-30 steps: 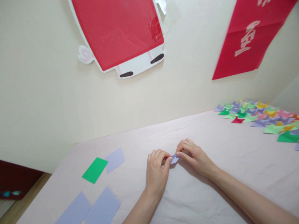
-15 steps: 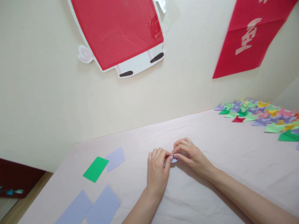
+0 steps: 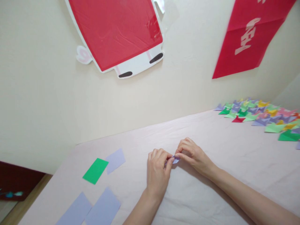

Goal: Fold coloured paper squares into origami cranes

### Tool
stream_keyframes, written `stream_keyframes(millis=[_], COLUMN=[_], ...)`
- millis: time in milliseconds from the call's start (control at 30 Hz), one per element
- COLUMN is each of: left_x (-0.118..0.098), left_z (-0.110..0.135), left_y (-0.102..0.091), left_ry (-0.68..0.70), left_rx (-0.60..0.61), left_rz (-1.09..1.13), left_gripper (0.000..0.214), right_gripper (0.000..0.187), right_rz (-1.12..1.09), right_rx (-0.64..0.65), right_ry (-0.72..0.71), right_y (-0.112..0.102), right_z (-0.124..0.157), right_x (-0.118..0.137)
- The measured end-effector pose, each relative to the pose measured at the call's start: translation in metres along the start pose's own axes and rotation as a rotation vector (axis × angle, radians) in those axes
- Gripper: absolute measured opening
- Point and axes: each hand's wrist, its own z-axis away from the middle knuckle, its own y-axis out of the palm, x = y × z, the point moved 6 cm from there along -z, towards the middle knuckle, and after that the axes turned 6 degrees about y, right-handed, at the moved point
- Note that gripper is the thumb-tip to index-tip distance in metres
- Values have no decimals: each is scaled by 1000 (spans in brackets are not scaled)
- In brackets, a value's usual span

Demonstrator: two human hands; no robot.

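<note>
A small folded piece of lavender paper (image 3: 175, 160) is pinched between my two hands, just above the cloth-covered table. My left hand (image 3: 159, 165) grips its left part between thumb and forefinger. On the other side, my right hand (image 3: 191, 156) has its thumb and fingertips closed on the paper's right end. The fingers cover much of the paper, so its full folded shape is hidden.
Left lie a green paper sheet (image 3: 95, 171), a lavender sheet (image 3: 116, 161) beside it, and two blue-lavender sheets (image 3: 103, 207) nearer me. Several folded paper figures (image 3: 262, 117) crowd the table's (image 3: 140, 137) far right. Behind rises a wall with red decorations (image 3: 117, 31).
My right hand has shifted very slightly to the right, and a little more of the folded paper shows between my hands. The whole view has moved slightly.
</note>
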Motion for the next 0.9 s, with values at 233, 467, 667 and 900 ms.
stream_keyframes(millis=[233, 467, 667, 900], left_x=[14, 5, 9, 10], left_z=[2, 3, 4, 2], left_y=[-9, -12, -7, 0], left_ry=[-107, -52, -88, -126], left_rx=[-125, -200, -182, -88], left_rz=[91, 139, 200, 227], left_gripper=[15, 11, 8, 7], right_gripper=[29, 24, 23, 19], right_rz=[-79, -278, -420, -345], right_rx=[-179, -1, -58, -61], right_ry=[148, 261, 236, 205], right_y=[-13, 24, 20, 19], right_z=[1, 6, 7, 7], right_x=[-14, 1, -3, 0])
